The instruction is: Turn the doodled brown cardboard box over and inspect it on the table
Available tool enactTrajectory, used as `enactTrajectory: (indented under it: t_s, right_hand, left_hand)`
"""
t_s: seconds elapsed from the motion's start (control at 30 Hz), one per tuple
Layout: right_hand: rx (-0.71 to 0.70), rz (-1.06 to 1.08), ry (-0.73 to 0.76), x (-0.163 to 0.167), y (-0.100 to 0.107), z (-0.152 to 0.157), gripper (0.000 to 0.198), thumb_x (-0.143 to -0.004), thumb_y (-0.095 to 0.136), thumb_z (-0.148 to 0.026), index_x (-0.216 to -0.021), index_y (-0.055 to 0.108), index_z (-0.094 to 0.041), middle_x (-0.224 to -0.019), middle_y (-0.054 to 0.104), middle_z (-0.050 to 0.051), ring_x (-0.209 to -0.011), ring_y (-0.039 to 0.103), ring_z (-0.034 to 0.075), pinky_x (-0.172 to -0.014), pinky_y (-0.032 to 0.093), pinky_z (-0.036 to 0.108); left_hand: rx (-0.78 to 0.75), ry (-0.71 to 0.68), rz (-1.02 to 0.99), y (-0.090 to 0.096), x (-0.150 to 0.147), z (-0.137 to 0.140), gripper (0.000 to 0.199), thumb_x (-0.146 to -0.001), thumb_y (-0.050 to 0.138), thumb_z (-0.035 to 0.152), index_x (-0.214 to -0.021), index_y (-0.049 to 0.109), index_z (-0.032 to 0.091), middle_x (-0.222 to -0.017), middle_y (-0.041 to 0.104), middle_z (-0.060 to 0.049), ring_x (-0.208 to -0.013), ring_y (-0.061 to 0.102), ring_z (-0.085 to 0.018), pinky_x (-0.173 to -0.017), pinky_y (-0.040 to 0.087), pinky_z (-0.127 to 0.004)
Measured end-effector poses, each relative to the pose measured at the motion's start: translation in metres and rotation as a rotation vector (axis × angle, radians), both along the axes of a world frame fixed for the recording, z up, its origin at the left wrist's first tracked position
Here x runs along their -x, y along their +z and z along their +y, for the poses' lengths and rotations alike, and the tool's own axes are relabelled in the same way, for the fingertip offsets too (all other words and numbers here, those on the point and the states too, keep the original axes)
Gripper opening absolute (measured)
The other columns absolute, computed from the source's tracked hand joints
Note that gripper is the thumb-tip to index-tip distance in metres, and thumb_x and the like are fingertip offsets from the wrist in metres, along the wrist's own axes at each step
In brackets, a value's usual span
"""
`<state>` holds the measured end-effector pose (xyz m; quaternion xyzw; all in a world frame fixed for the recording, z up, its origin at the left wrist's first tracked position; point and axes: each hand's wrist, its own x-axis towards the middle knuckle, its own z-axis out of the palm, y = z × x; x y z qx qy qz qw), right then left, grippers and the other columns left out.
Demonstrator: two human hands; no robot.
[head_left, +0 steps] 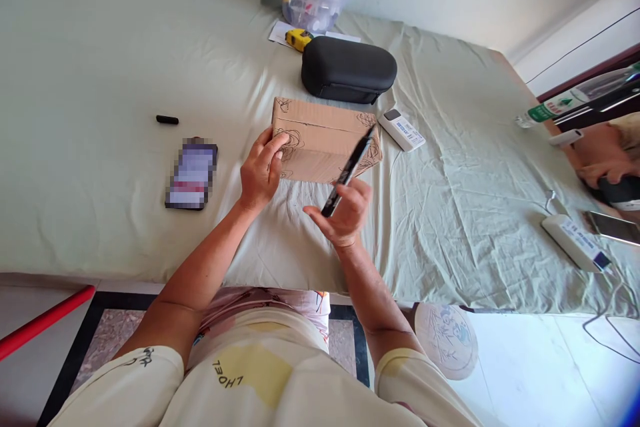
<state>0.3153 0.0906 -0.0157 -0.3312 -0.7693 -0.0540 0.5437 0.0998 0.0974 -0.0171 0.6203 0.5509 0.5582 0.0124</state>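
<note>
A brown cardboard box point(323, 137) lies on the cloth-covered table in front of me, with black scribbled loops at its corners. My left hand point(261, 170) grips the box's left end, the index finger on its top and the thumb at the near side. In my right hand point(350, 213) is a black marker point(354, 163), uncapped, its tip pointing up and away near the box's right end. Whether the tip touches the cardboard I cannot tell. The black marker cap point(167, 119) lies apart on the cloth to the left.
Behind the box sit a black zip case point(349, 70), a yellow tape measure point(299, 39) and a clear plastic basket point(315, 7) of items. A white device point(401, 130) lies right of it, a phone point(191, 177) to the left. Farther right are a bottle point(570, 100) and a power bank point(575, 242) with a cable.
</note>
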Motion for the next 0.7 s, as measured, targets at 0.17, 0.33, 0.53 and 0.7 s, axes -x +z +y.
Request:
enactTrajectory:
  t_s: [0.17,0.33,0.53,0.7]
  right_hand:
    - [-0.112,-0.014,0.218,0.021,0.013,-0.012,0.022,-0.102,0.065,-0.028,-0.122,0.054,-0.029,-0.089,0.055,0.001,-0.079,0.059,0.017,-0.072,0.055,0.035]
    - [-0.091,0.052,0.229,0.024,0.014,-0.009,0.019,-0.101,0.062,-0.019,-0.118,0.057,-0.027,-0.088,0.057,0.001,-0.078,0.058,0.018,-0.072,0.049,0.035]
    - [-0.084,0.038,0.165,0.021,0.013,-0.007,0.022,-0.097,0.063,-0.014,-0.114,0.059,-0.028,-0.086,0.058,0.0,-0.079,0.058,0.018,-0.076,0.047,0.036]
    - [-0.094,0.015,0.148,0.02,0.017,-0.009,0.021,-0.095,0.062,-0.015,-0.111,0.057,-0.027,-0.085,0.061,-0.001,-0.075,0.06,0.017,-0.08,0.047,0.037]
  left_hand:
    - [0.01,0.046,0.058,-0.002,-0.004,0.0,0.045,-0.11,0.041,0.05,-0.14,0.062,0.024,-0.153,0.062,-0.012,-0.139,0.064,-0.023,-0.108,0.059,-0.034]
    - [0.012,0.028,0.067,-0.007,-0.002,0.002,0.05,-0.104,0.051,0.057,-0.142,0.059,0.025,-0.154,0.06,-0.013,-0.149,0.054,-0.029,-0.125,0.047,-0.046]
    - [0.025,-0.029,0.05,-0.011,0.004,0.005,0.056,-0.103,0.054,0.061,-0.146,0.054,0.026,-0.158,0.054,-0.015,-0.153,0.05,-0.031,-0.127,0.044,-0.049]
    - [-0.02,-0.012,0.073,-0.011,0.004,0.005,0.055,-0.103,0.053,0.062,-0.144,0.055,0.025,-0.154,0.057,-0.015,-0.15,0.053,-0.03,-0.125,0.046,-0.048]
